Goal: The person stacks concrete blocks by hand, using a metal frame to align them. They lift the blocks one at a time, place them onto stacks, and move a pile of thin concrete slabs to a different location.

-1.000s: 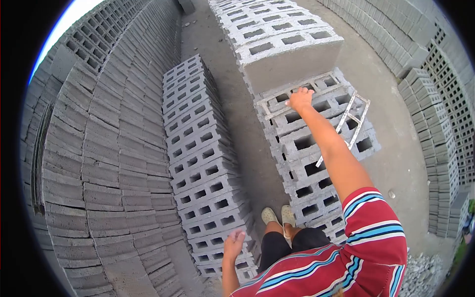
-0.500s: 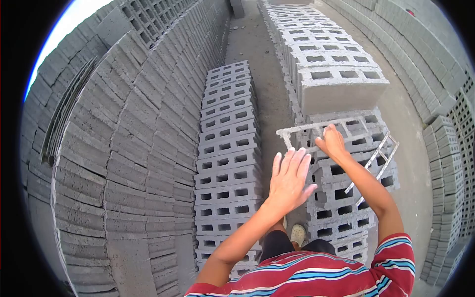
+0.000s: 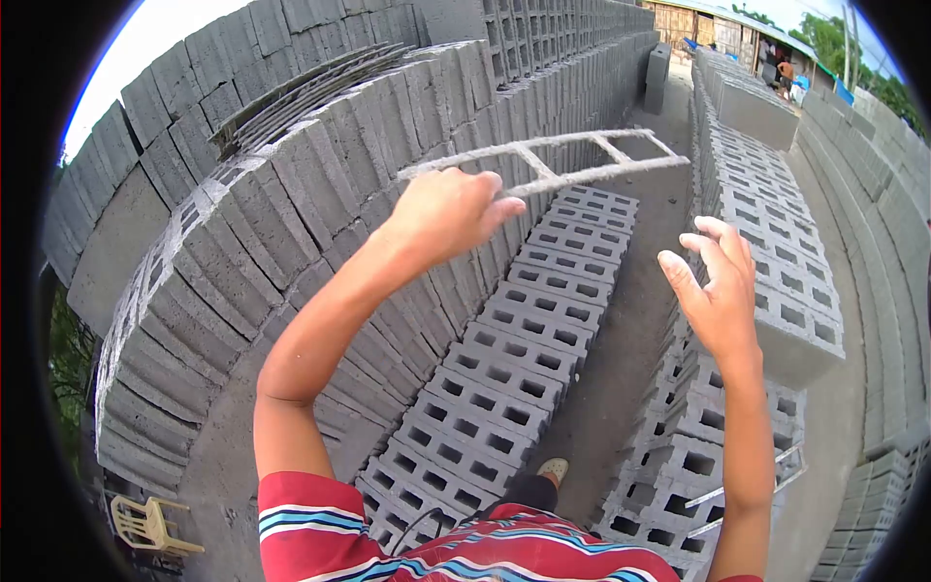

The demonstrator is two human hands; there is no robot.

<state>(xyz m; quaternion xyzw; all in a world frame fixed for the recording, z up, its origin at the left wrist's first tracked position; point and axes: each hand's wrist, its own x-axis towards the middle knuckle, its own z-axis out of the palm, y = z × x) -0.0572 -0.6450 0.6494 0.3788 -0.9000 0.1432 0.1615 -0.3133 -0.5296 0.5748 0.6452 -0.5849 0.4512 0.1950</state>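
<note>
My left hand (image 3: 444, 218) is closed around one end of a ladder-shaped frame (image 3: 550, 181), thin and grey, crusted with cement. The frame is held up in the air, its free end pointing right, above the far end of a low row of hollow concrete blocks (image 3: 529, 303). My right hand (image 3: 720, 283) is raised beside the right-hand row of blocks (image 3: 776, 312), fingers apart and curved, with nothing in it. A second ladder-shaped frame (image 3: 793, 476) lies on the blocks at lower right, partly hidden by my right forearm.
A tall wall of stacked blocks (image 3: 339, 165) rises at left, with thin flat pieces (image 3: 310, 94) on top. A narrow dirt aisle (image 3: 621, 373) runs between the low rows. A chair (image 3: 147, 524) stands at lower left. Far off at upper right is a person (image 3: 785, 76).
The frame, earlier in my right hand over the right-hand blocks, is now in my left hand, up and to the left. My right hand has let go and opened. The view has turned left and upward.
</note>
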